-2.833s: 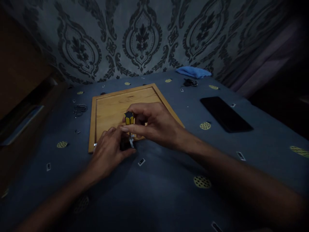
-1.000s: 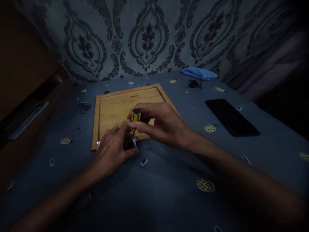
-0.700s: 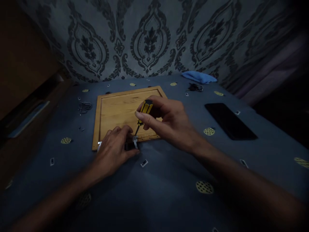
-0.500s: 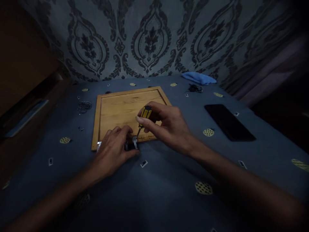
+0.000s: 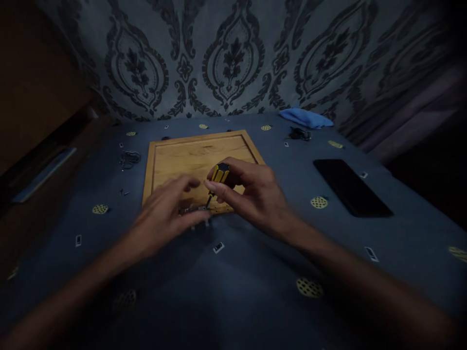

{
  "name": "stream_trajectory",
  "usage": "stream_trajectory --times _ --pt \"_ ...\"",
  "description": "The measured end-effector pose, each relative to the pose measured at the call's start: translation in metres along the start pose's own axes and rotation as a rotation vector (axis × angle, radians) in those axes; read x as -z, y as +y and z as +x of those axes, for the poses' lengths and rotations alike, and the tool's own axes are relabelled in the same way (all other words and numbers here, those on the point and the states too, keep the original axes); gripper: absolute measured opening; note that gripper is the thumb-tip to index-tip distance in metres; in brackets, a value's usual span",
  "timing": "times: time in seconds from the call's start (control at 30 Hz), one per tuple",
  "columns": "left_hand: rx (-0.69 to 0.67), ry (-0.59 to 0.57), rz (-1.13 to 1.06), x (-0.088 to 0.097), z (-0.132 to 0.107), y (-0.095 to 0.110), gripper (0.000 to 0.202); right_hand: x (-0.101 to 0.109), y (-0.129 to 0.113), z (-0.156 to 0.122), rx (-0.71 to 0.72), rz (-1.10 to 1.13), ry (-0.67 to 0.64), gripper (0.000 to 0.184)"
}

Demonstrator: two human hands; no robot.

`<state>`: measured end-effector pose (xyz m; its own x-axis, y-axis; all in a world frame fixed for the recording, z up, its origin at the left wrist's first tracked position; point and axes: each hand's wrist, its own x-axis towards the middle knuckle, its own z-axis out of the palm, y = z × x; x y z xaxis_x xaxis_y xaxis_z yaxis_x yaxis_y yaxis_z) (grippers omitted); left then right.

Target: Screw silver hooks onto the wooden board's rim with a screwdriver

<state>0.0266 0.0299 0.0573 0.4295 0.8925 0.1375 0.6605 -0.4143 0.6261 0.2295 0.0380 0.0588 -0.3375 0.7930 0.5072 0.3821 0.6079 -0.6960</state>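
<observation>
My right hand (image 5: 251,189) is closed round the black and yellow handle of a screwdriver (image 5: 220,174). The shaft points down at the near edge of a framed wooden panel (image 5: 182,160), where small metal hardware (image 5: 200,209) shows. What exactly the tip touches is too small to tell. Over the panel's near left edge, my left hand (image 5: 160,214) is slightly blurred, with thumb and fingers apart. It is close to the hardware and partly hides it; I cannot tell whether the thumb touches it.
A dark patterned cloth (image 5: 248,272) covers the surface. Left of the panel lie a small metal bundle (image 5: 129,159) and several screws (image 5: 124,192). To the right are a black flat slab (image 5: 352,187), a dark tangled item (image 5: 299,133) and a blue cloth (image 5: 306,118).
My left hand has let its fingers off the metal hardware and lifted a little, its thumb and fingers spreading. The right hand keeps the screwdriver at nearly the same spot.
</observation>
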Motion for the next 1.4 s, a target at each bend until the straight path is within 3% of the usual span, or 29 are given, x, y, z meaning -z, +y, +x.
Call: stream_trajectory --times 0.1,0.17,0.27,0.43,0.57,0.7,0.8,1.2,1.4 --pt "-0.187 0.2 -0.062 0.022 0.006 0.02 0.039 -0.002 -0.001 0.0 0.057 -0.017 0.0 0.025" --pt "-0.289 0.232 -0.061 0.03 0.01 0.033 0.034 -0.004 -0.001 0.0 0.104 -0.019 0.012 0.021" --pt "-0.368 0.221 -0.058 0.03 0.015 0.045 0.012 -0.006 -0.002 -0.001 0.12 0.002 0.025 0.013" --pt "-0.313 0.234 -0.166 0.023 0.022 0.044 0.004 -0.004 -0.003 -0.005 0.042 -0.003 0.041 0.019" --pt "-0.312 0.239 -0.13 0.021 0.022 0.039 0.004 -0.004 0.005 -0.023 -0.088 0.016 0.05 0.019" --pt "-0.354 0.248 -0.057 0.02 0.02 0.034 0.006 -0.011 0.024 -0.052 -0.165 0.028 0.005 0.055" --pt "-0.388 0.252 -0.017 0.018 0.02 0.031 0.007 -0.021 0.037 -0.068 -0.16 0.033 -0.023 0.065" --pt "-0.382 0.242 0.04 0.014 0.02 0.03 0.01 -0.035 0.048 -0.069 -0.053 -0.103 -0.057 0.07" --pt "-0.369 0.237 0.044 0.015 0.023 0.029 0.01 -0.038 0.048 -0.066 -0.084 -0.112 -0.079 0.058"
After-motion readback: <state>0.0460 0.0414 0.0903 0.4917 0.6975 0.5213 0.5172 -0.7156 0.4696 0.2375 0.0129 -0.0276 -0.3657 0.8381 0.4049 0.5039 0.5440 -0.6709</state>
